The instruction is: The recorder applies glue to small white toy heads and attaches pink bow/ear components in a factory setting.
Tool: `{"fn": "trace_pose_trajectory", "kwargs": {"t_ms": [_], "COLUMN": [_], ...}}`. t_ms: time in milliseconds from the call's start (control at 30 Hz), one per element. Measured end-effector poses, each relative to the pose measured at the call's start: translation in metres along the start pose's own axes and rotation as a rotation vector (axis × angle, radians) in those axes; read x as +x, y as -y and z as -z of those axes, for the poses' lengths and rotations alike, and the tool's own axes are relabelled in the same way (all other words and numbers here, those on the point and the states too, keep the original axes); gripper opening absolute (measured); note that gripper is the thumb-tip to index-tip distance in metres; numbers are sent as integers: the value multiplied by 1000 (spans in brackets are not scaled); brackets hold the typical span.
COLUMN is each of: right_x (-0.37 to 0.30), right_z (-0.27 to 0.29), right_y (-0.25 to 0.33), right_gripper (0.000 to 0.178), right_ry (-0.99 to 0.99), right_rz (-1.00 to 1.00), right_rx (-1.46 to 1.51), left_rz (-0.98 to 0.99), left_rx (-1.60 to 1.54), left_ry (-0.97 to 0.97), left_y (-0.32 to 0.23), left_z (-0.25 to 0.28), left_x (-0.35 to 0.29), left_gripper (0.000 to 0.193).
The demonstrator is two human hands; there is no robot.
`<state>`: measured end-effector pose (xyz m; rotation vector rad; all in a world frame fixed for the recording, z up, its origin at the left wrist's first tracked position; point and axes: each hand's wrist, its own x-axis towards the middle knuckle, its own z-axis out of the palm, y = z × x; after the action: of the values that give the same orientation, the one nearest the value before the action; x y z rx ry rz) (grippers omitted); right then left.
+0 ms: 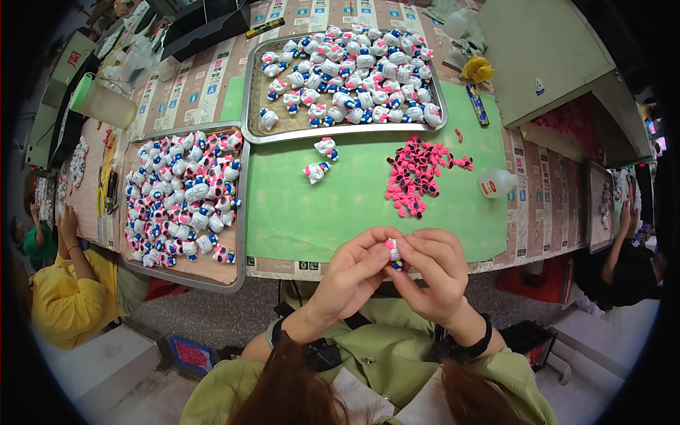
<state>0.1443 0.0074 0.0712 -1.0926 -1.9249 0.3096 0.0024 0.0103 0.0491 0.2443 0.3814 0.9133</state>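
Observation:
Just over the table's near edge, a small white, blue and pink figurine (394,253) is pinched between my left hand (360,271) and my right hand (437,275). Fingers of both hands are closed on it and partly cover it. On the green mat (304,223) ahead lie two loose white-and-blue figurines (316,171). Right of them is a pile of small pink pieces with black parts (411,173). At the back stands a metal tray (340,133) heaped with white-and-blue figurines. Another tray (242,212) on the left holds figurines, many with pink-and-black pieces showing.
A small clear bottle (498,183) lies at the mat's right side. Behind it are a dark blue tube (477,106) and a yellow crumpled thing (477,69). A lidded jug (103,100) stands far left. People work at both sides, one in a yellow shirt (74,294).

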Motion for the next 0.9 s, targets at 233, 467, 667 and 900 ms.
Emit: {"fn": "trace_pose_trajectory", "kwargs": {"t_ms": [233, 467, 667, 900], "right_x": [-2, 3, -29, -10], "right_z": [-8, 4, 34, 46], "right_y": [0, 1, -49, -89], "right_gripper": [38, 46, 54, 58], "right_ry": [47, 147, -432, -500], "right_rz": [-18, -185, -278, -602], "right_rx": [-4, 109, -34, 6], "left_rz": [-8, -798, -1003, -371], "left_rx": [3, 1369, 2185, 2123], "left_ry": [-43, -862, -1017, -674], "left_y": [0, -92, -126, -72], "left_z": [7, 26, 36, 23], "left_x": [-3, -21, -22, 26], "left_gripper": [25, 20, 25, 30]}}
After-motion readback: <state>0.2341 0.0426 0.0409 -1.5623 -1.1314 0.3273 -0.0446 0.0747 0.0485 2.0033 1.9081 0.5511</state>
